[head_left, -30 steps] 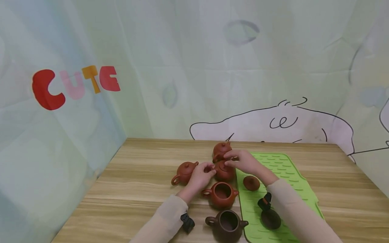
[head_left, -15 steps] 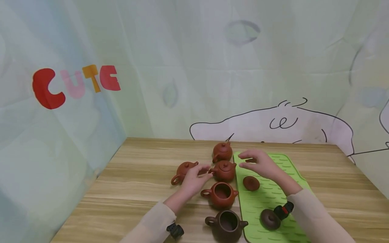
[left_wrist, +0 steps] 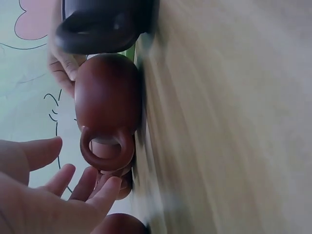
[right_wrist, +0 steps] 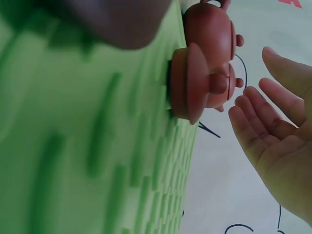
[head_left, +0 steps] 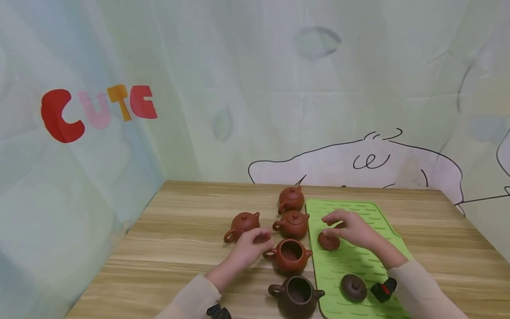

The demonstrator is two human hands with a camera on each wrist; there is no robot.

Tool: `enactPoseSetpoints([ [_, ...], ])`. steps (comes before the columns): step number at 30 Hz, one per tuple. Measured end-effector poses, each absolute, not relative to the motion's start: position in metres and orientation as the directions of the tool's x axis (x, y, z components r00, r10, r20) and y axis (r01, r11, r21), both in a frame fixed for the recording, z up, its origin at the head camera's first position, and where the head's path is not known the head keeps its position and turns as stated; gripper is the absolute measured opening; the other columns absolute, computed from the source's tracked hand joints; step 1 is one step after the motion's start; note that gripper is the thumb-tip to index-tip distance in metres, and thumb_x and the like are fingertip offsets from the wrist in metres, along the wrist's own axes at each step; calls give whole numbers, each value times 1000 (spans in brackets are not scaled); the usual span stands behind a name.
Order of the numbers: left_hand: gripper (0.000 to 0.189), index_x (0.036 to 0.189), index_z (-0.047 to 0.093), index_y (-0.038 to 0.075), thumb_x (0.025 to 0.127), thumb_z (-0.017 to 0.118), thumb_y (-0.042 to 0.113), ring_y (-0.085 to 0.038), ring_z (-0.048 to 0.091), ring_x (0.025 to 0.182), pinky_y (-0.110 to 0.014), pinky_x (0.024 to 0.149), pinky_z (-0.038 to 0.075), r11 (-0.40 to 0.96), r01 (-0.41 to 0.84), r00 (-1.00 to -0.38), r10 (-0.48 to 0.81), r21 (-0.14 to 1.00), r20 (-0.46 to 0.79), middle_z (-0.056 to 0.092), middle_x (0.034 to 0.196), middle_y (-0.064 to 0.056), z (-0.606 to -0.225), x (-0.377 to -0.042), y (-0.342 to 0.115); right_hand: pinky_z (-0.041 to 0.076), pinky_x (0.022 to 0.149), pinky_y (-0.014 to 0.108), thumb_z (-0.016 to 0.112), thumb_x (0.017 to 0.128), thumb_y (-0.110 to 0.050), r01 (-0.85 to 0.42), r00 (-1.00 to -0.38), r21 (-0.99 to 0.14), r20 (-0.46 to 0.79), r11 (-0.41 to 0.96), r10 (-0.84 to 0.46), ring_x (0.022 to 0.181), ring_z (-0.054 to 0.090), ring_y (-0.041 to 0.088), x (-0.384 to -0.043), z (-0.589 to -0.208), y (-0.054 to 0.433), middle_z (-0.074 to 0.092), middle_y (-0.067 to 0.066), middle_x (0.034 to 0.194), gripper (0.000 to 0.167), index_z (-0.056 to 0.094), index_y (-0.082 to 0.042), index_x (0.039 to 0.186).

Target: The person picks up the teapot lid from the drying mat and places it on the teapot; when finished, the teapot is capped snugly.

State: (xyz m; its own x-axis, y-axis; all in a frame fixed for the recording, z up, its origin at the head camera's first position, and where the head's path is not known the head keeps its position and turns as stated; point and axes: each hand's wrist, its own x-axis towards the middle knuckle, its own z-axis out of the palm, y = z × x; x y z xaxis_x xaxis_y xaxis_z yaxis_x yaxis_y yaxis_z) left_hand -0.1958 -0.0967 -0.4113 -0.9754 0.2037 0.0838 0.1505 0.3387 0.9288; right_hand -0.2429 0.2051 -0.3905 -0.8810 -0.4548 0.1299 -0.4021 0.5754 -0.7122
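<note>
- As we are looking at the right hand [head_left: 352,228], we are seeing its fingers lying relaxed, with thumb and fingertips apart; it is holding nothing and hovering by the round red-brown clay lid [head_left: 329,243], and the right wrist view is showing a gap between the fingertips and the lid's knob [right_wrist: 218,83].
- We are finding the left hand [head_left: 250,248] just as loose, its thumb standing away from the fingers, gripping nothing; it is hovering beside the loop handle [left_wrist: 107,158] of the squat orange-red clay teapot [head_left: 292,268], and whether it is touching we cannot tell.
- That teapot is standing open, so we are judging it unfinished; the red-brown lid is lying across from it on the rectangular green ridged mat [head_left: 334,274].
- Nearer the person, the round dark brown clay teapot [head_left: 299,308] is also standing open, while the round dark brown clay lid [head_left: 353,288] is lying on the mat; we are counting this pair as left too.
- Farther out, three round red-brown clay teapots [head_left: 292,229] [head_left: 291,203] [head_left: 243,225] are standing lidded on the wood-grain table [head_left: 183,221]; we are judging those done, making three covered and two uncovered.
</note>
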Motion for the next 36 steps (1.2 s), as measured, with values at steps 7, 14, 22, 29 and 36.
enactPoseSetpoints([
  [7,30,114,61,-10,88,67,4,-15,61,87,-34,75,53,248,51,-972,233,967,-9,67,100,-14,-414,-192,-97,53,79,31,73,86,-22,-387,-880,-692,80,610,-468,99,62,27,-241,-398,208,67,14,108,38,65,4,114],
  [14,32,115,60,-10,87,68,4,-14,60,88,-30,74,52,239,36,-972,235,970,-22,67,103,-16,-419,-191,-98,52,75,28,75,84,-20,-405,-864,-693,76,596,-498,93,63,22,-242,-404,210,68,8,99,37,66,5,110],
  [22,26,109,63,-9,87,67,3,-11,58,85,-26,73,48,254,74,-969,245,964,9,68,97,-13,-425,-188,-98,52,72,25,74,84,-18,-412,-862,-675,70,612,-502,88,60,16,-242,-405,212,66,3,96,26,70,-2,103],
  [29,23,107,64,-8,87,67,3,-8,56,81,-25,71,47,243,75,-969,248,967,13,67,94,-10,-426,-187,-97,51,71,25,73,84,-12,-405,-867,-665,60,627,-495,89,59,18,-243,-406,212,64,2,95,18,72,-4,100],
  [36,22,105,64,-8,87,67,3,-9,54,77,-24,69,46,242,66,-971,240,968,6,65,88,-6,-425,-186,-97,51,71,25,71,85,-8,-415,-867,-654,72,633,-494,89,58,16,-244,-408,213,64,2,95,15,72,-3,99],
])
